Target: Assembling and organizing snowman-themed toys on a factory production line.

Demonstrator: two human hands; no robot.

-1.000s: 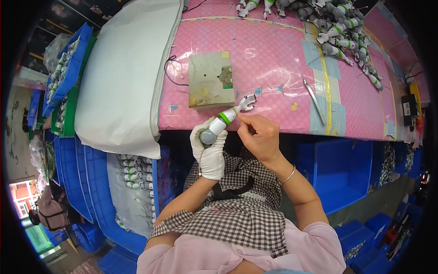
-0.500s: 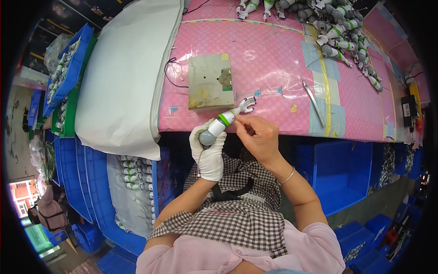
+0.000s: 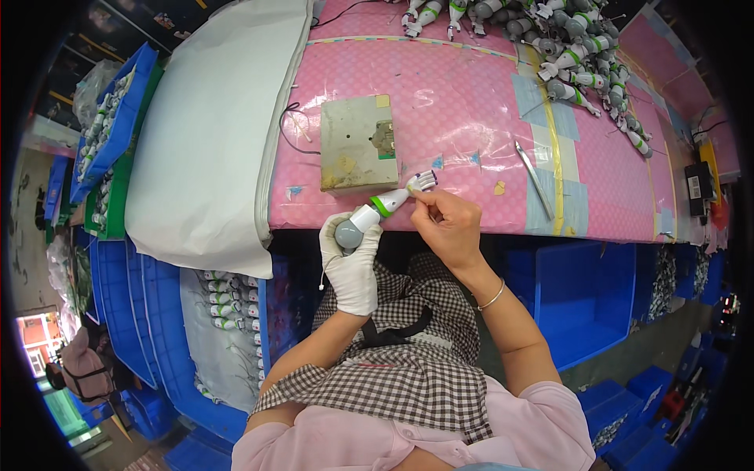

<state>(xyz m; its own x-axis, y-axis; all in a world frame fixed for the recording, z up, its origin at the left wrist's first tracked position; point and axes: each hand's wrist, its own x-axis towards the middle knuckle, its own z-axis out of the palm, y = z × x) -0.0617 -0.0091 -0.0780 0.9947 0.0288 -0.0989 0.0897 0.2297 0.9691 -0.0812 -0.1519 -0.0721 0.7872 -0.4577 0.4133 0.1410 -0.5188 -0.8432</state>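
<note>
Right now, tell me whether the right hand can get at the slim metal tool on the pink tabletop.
Probably yes: the slim metal tool lies to the right of the right hand, with only a small flat yellowish patch between them. That hand is busy at the toy arm, though.

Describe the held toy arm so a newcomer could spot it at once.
On the pink table, find the grey box near the front edge. Just below it in the picture is a white toy arm with a green band, its grey ball end in the gloved left hand, the bare right hand at the other. Unlike the similar arms heaped at upper right, it's in hand.
</note>
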